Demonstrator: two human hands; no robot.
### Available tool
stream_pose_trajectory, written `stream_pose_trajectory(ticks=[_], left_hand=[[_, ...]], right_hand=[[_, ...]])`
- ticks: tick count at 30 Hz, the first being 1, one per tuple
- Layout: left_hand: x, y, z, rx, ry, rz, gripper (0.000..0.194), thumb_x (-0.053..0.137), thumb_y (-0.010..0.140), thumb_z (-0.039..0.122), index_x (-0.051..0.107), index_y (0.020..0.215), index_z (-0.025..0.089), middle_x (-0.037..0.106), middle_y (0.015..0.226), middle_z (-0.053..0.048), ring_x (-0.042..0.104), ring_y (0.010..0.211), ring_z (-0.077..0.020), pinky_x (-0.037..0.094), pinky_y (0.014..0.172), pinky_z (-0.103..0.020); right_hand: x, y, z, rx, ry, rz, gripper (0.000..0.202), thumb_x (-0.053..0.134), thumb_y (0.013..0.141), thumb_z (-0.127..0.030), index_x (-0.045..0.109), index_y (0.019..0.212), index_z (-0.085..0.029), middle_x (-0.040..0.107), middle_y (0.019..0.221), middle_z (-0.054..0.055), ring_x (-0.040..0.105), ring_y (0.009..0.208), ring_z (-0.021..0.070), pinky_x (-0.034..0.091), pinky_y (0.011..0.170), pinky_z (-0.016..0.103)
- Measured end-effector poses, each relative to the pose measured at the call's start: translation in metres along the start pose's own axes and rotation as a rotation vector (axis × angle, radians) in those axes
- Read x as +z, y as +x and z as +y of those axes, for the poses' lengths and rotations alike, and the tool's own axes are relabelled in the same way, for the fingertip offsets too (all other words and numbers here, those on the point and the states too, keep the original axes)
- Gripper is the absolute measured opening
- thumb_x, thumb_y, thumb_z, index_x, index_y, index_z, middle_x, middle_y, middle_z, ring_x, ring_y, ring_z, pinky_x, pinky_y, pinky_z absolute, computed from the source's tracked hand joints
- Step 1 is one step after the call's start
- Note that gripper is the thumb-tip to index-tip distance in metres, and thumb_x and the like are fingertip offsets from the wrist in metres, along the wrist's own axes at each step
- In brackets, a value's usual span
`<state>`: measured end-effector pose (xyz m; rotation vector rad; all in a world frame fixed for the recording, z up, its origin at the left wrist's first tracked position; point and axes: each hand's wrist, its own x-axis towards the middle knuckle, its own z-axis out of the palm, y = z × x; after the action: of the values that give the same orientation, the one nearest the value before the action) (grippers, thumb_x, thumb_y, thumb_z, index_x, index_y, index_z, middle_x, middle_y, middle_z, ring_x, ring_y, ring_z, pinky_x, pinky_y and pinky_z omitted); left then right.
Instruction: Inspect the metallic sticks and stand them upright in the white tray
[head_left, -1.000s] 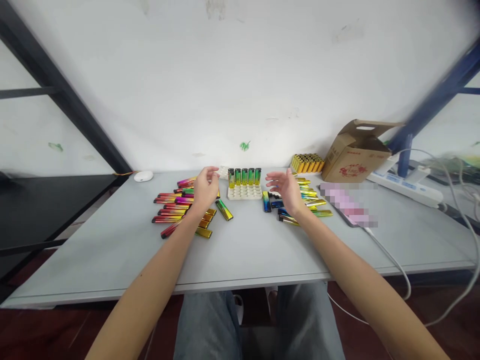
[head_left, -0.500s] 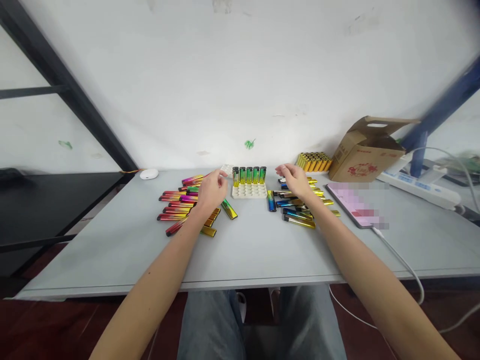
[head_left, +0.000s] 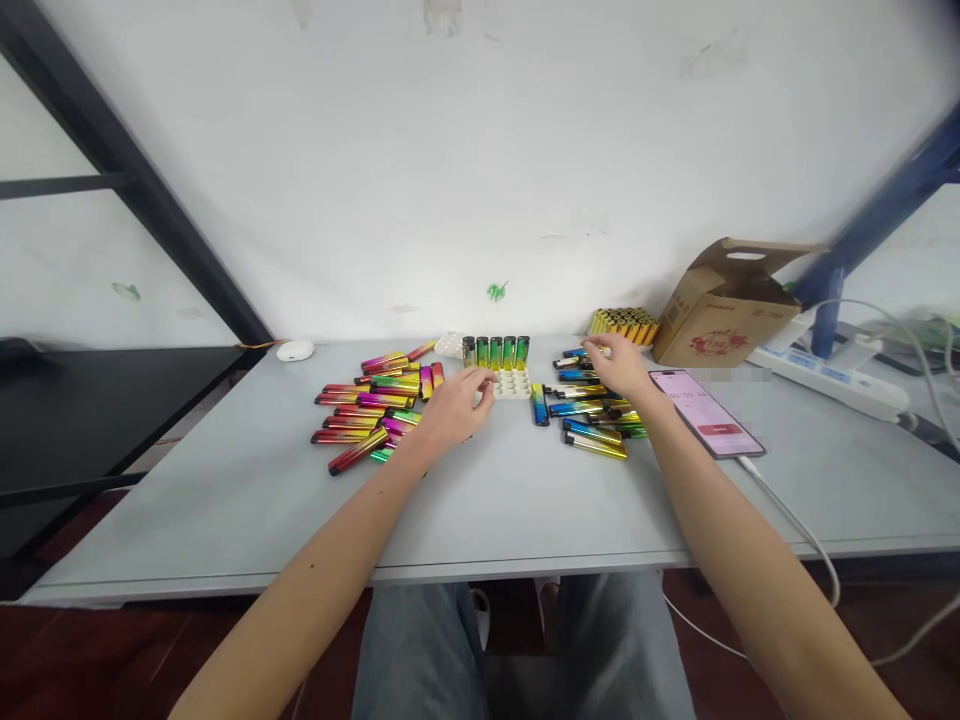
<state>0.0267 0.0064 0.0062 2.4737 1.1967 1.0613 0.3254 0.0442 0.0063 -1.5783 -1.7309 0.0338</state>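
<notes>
A white tray [head_left: 513,386] with rows of holes stands in the middle of the table. Several green-and-yellow lighters [head_left: 496,353] stand upright in its back part. My left hand [head_left: 452,408] is at the tray's front left corner, fingers bent, thumb and forefinger apart, nothing visible between them. It covers part of the left pile of red, purple and gold lighters [head_left: 352,420]. Over the back of the right pile of blue, gold and silver lighters [head_left: 585,408] hovers my right hand [head_left: 621,366], its fingers apart and seemingly holding nothing. One blue-yellow lighter [head_left: 540,404] lies right of the tray.
A second white holed tray [head_left: 450,345] leans behind the left pile. Upright gold lighters [head_left: 624,325] stand packed at the wall beside an open cardboard box [head_left: 712,320]. A phone [head_left: 709,415] on a cable, a power strip [head_left: 832,380] and a white earbud case [head_left: 295,350] also lie here.
My left hand has moved right from the left pile to the tray's front left corner. My right hand has shifted slightly right, over the back of the right pile.
</notes>
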Motion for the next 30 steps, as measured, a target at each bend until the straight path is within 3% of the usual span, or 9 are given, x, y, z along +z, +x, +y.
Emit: stream_pose_trajectory(ticks=[5, 9, 12, 15, 19, 24, 30], left_hand=[[0.0, -0.001, 0.003, -0.004, 0.069, -0.019, 0.02, 0.046, 0.089, 0.019, 0.063, 0.099, 0.019, 0.07, 0.097, -0.005, 0.065, 0.086, -0.0183, 0.046, 0.076, -0.031], [0.0, -0.001, 0.003, 0.019, 0.088, -0.011, 0.019, 0.046, 0.089, 0.02, 0.064, 0.095, 0.019, 0.07, 0.094, -0.005, 0.064, 0.082, -0.0178, 0.045, 0.073, -0.031], [0.0, 0.0, 0.0, 0.046, 0.08, 0.007, 0.019, 0.046, 0.089, 0.019, 0.064, 0.093, 0.018, 0.069, 0.089, -0.005, 0.063, 0.077, -0.017, 0.045, 0.071, -0.03], [0.0, 0.001, -0.002, 0.066, 0.07, 0.021, 0.018, 0.046, 0.089, 0.018, 0.064, 0.091, 0.018, 0.068, 0.087, -0.005, 0.062, 0.075, -0.0168, 0.045, 0.071, -0.03], [0.001, 0.001, -0.003, 0.081, 0.071, 0.024, 0.018, 0.046, 0.088, 0.017, 0.064, 0.089, 0.017, 0.068, 0.086, -0.005, 0.062, 0.075, -0.0178, 0.045, 0.071, -0.03], [0.001, 0.002, -0.003, 0.084, 0.087, 0.03, 0.018, 0.046, 0.088, 0.017, 0.064, 0.089, 0.018, 0.068, 0.085, -0.005, 0.062, 0.074, -0.0179, 0.044, 0.07, -0.031], [0.0, 0.001, -0.004, 0.085, 0.076, 0.023, 0.018, 0.046, 0.088, 0.017, 0.064, 0.087, 0.018, 0.068, 0.085, -0.005, 0.062, 0.075, -0.0175, 0.045, 0.07, -0.03]], right_hand=[[0.003, -0.002, -0.006, -0.198, -0.083, -0.177, 0.03, 0.054, 0.084, -0.038, 0.076, 0.091, -0.02, 0.071, 0.108, 0.011, 0.061, 0.111, 0.0302, 0.043, 0.101, 0.048], [0.002, -0.01, -0.018, -0.276, -0.193, -0.315, 0.032, 0.063, 0.078, -0.048, 0.077, 0.096, -0.026, 0.059, 0.133, 0.006, 0.033, 0.139, 0.0365, 0.027, 0.113, 0.056], [0.002, -0.016, -0.027, -0.277, -0.224, -0.384, 0.03, 0.064, 0.077, -0.046, 0.078, 0.095, -0.027, 0.055, 0.139, 0.004, 0.026, 0.142, 0.0384, 0.024, 0.113, 0.059], [0.003, -0.018, -0.035, -0.278, -0.233, -0.423, 0.021, 0.064, 0.076, -0.035, 0.078, 0.088, -0.025, 0.058, 0.135, 0.006, 0.03, 0.141, 0.0379, 0.029, 0.111, 0.057], [0.005, -0.017, -0.042, -0.316, -0.192, -0.436, 0.015, 0.064, 0.073, -0.026, 0.076, 0.081, -0.021, 0.066, 0.121, 0.01, 0.046, 0.13, 0.0327, 0.032, 0.112, 0.053], [0.01, -0.015, -0.04, -0.315, -0.131, -0.388, 0.009, 0.067, 0.07, -0.027, 0.07, 0.075, -0.021, 0.069, 0.106, 0.01, 0.053, 0.121, 0.0311, 0.037, 0.108, 0.05], [0.01, -0.014, -0.037, -0.293, -0.028, -0.32, 0.011, 0.063, 0.078, -0.032, 0.064, 0.077, -0.02, 0.068, 0.096, 0.009, 0.059, 0.1, 0.028, 0.045, 0.092, 0.045]])
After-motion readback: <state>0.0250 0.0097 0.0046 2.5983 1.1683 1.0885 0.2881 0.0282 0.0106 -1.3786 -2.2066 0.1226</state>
